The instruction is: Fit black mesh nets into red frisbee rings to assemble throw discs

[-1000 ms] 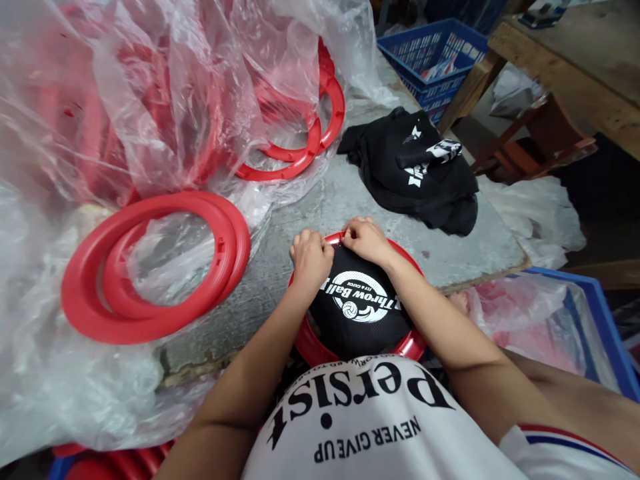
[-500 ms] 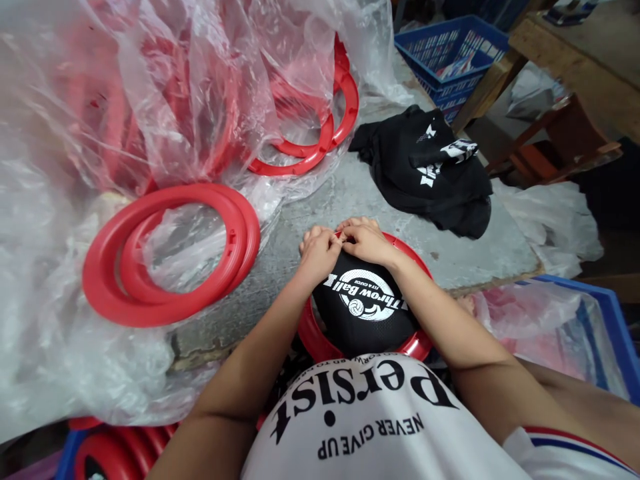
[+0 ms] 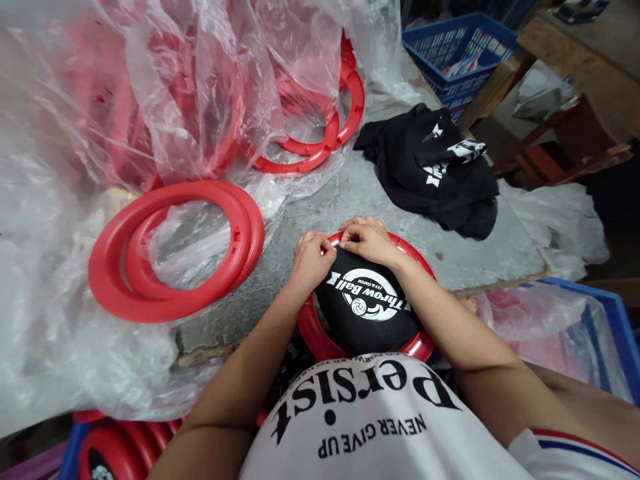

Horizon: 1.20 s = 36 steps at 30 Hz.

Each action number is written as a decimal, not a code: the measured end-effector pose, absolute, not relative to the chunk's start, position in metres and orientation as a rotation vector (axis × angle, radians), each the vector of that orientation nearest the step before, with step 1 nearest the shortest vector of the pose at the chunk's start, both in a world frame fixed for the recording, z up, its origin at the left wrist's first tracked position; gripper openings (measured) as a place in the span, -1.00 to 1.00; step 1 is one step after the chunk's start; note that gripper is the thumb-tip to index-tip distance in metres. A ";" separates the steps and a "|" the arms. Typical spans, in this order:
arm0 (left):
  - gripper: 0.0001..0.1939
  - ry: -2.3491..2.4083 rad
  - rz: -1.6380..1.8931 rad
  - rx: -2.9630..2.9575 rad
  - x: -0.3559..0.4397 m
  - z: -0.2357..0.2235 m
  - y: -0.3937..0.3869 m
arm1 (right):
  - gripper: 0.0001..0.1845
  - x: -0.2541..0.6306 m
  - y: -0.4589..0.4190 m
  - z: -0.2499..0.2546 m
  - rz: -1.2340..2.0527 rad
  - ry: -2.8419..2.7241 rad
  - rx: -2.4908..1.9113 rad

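A red plastic ring [image 3: 320, 340] lies at the near edge of the grey table [image 3: 350, 200], against my body. Black mesh fabric with a white "Throw Ball" print [image 3: 367, 307] is stretched across it. My left hand [image 3: 311, 257] and my right hand [image 3: 367, 240] are both closed in a pinch on the fabric's far edge, at the ring's far rim. The fingertips of the two hands nearly touch.
Loose red rings [image 3: 175, 250] rest on clear plastic bags [image 3: 150, 100] filled with more rings at left. A pile of black printed fabric [image 3: 440, 170] lies at the far right. Blue crates sit at the back [image 3: 457, 50] and right [image 3: 610, 320], with red rings in another crate [image 3: 115, 450] below left.
My hands moved closer together, then slightly apart, along the far rim, still pinching the fabric edge. The view drifted left, so everything sits further right in the picture.
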<state>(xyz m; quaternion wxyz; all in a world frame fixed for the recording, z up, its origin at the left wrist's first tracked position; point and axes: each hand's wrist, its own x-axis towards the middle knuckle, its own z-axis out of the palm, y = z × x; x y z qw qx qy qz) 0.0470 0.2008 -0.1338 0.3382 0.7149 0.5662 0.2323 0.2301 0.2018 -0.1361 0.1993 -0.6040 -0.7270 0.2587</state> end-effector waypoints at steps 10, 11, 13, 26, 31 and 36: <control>-0.87 1.595 0.604 1.856 0.051 -0.136 0.203 | -0.85 0.225 0.199 -0.135 0.605 -2.030 -1.748; -0.87 1.609 0.586 1.864 0.052 -0.136 0.203 | -0.84 0.224 0.199 -0.134 0.613 -2.033 -1.753; -0.86 1.637 0.557 1.876 0.053 -0.136 0.203 | -0.84 0.224 0.199 -0.133 0.628 -2.037 -1.762; -0.85 1.670 0.481 1.993 0.055 -0.136 0.202 | -0.86 0.223 0.199 -0.133 0.613 -2.025 -1.759; -0.86 1.671 0.410 1.993 0.055 -0.134 0.205 | -0.88 0.225 0.200 -0.134 0.640 -2.008 -1.746; -0.85 1.583 0.412 1.930 0.050 -0.134 0.209 | -0.87 0.227 0.201 -0.136 0.699 -1.964 -1.721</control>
